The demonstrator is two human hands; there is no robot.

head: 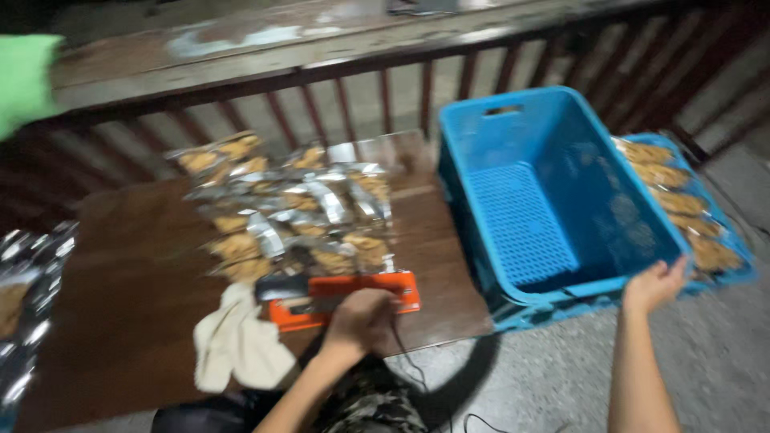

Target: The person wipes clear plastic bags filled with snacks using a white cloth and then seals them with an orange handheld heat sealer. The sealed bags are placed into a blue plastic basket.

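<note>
Behind everything runs a dark red wooden railing [345, 100] with a worn, paint-flecked top rail, and below it lies a grey concrete floor [706, 353]. Low against the railing stands a brown wooden bench [120, 265].

On the bench lies a heap of shiny silver packets [297, 212] with clear windows showing brownish snack pieces; they overlap in loose rows. At the near edge of the heap sits an orange heat sealer [345, 298], long and flat, touching the nearest packets. A crumpled cream cloth [237, 341] lies just beside the sealer's left end. A thin black cord [409, 361] trails from the sealer over the bench edge. More silver packets [28, 305] show at the far left, blurred.

The left hand [361, 319] rests on top of the sealer, fingers curled down over it; whether it grips or only presses cannot be told.

To the right, on the floor, a blue plastic crate [553, 192] with a perforated bottom stands tilted, blocking the view of part of a second blue crate [722, 240] behind it, which is filled with packets of the same brown snack. The right hand [654, 285] is closed on the near rim of the tilted crate. The two hands are well apart.

A bright green patch [28, 80] fills the top left corner, too blurred to identify.
</note>
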